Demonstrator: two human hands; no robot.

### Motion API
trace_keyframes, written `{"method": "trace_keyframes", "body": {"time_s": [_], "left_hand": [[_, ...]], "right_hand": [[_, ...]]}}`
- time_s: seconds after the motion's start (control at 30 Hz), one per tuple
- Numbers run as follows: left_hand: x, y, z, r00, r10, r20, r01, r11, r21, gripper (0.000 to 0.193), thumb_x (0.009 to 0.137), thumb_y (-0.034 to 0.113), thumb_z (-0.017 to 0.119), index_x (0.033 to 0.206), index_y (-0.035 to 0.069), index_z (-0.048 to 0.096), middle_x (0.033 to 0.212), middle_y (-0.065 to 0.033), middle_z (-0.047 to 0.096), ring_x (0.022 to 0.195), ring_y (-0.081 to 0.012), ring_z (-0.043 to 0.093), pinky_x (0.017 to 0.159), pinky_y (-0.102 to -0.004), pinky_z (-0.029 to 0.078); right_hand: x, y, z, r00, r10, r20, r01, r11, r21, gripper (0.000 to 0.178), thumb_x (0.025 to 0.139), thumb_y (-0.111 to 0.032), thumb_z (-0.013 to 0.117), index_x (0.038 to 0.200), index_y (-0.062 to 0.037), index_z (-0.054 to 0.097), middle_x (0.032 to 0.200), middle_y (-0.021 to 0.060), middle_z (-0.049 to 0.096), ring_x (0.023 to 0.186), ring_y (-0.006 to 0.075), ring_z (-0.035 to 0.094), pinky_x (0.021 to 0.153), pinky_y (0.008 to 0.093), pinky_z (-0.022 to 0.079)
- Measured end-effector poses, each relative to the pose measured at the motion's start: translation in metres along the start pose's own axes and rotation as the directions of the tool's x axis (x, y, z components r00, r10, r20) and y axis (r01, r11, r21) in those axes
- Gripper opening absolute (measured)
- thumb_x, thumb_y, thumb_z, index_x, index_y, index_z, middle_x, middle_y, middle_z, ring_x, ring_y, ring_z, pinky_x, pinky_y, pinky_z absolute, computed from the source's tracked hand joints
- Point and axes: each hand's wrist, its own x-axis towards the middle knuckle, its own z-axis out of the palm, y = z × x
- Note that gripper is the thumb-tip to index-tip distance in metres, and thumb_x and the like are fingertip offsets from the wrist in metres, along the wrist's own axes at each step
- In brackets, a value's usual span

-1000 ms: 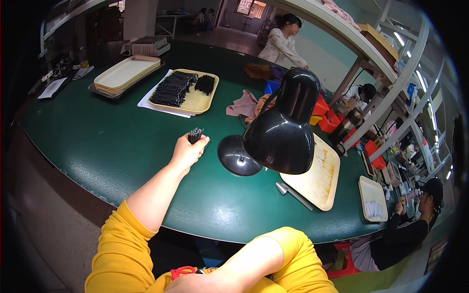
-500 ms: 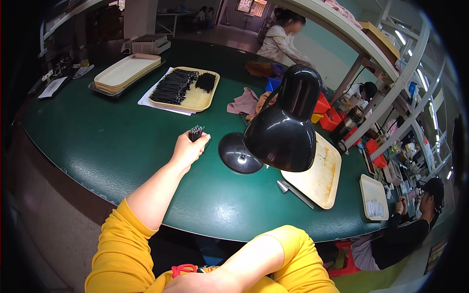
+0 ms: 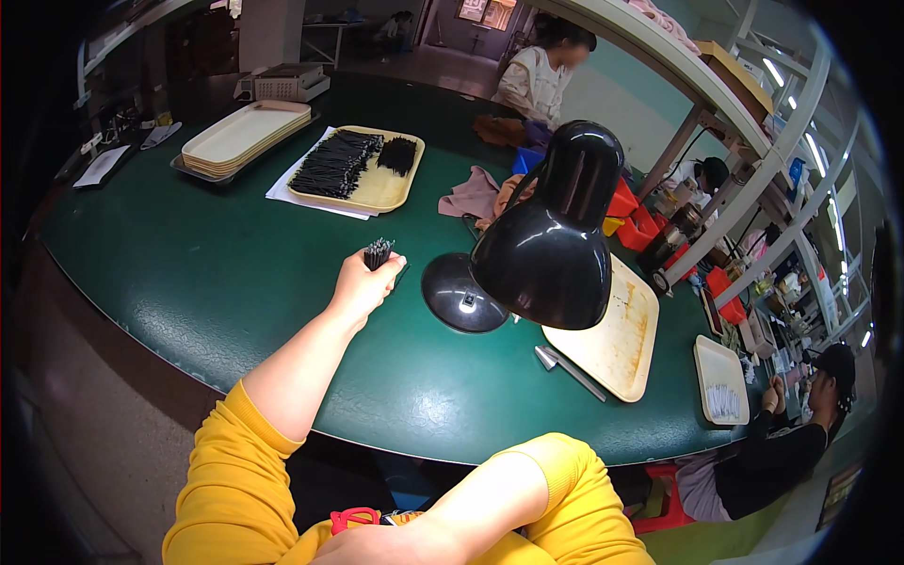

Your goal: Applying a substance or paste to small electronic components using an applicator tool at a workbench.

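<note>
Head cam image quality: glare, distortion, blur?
Head view: sheen on the green table, bright reflections on the black lamp; fisheye bends the table's edge, corners black; far background dim; blurred patch on the person in white; left hand fairly sharp.

Open leftward from the left hand (image 3: 370, 275), across bare green desk (image 3: 198, 273) to its curved edge. Open ahead too, as far as the cream tray (image 3: 381, 193) heaped with black wires (image 3: 330, 167). Blocked on the right by the black desk lamp (image 3: 554, 247), with the base (image 3: 457, 301) just beside the hand and the shade (image 3: 537, 273) in front of the stained tray (image 3: 621, 334). Passable between lamp base and near edge, then narrowed by a metal hammer-shaped tool (image 3: 571, 371). Barred farther right by a slanting shelf post (image 3: 720, 215).
</note>
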Motion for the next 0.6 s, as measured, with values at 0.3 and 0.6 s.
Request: {"method": "trace_keyframes", "body": {"time_s": [0.3, 0.6], "left_hand": [[0.0003, 0.0001, -0.0004, 1.000, 0.003, 0.006, -0.003, 1.000, 0.001, 0.010, 0.078, 0.015, 0.058, 0.076, 0.006, 0.054, 0.055, 0.0021, 0.045, 0.043, -0.0042, 0.037, 0.036, -0.0194, 0.027], [0.0006, -0.0005, 0.0001, 1.000, -0.001, -0.005, 0.001, 1.000, 0.010, 0.010, 0.078, 0.015, 0.058, 0.075, 0.007, 0.053, 0.055, 0.0024, 0.045, 0.044, -0.0042, 0.038, 0.037, -0.0192, 0.027]], "right_hand": [[0.0005, -0.0001, -0.0011, 1.000, 0.005, 0.005, -0.005, 1.000, 0.006, 0.034, 0.083, -0.019, 0.046, 0.110, 0.0020, 0.048, 0.090, 0.0125, 0.055, 0.077, 0.0250, 0.057, 0.059, 0.0292, 0.048], [-0.0008, -0.0005, -0.0002, 1.000, 0.009, -0.013, -0.008, 0.999, 0.045, 0.032, 0.085, -0.017, 0.045, 0.110, 0.0027, 0.047, 0.090, 0.0136, 0.055, 0.078, 0.0263, 0.056, 0.063, 0.0303, 0.048]]}}
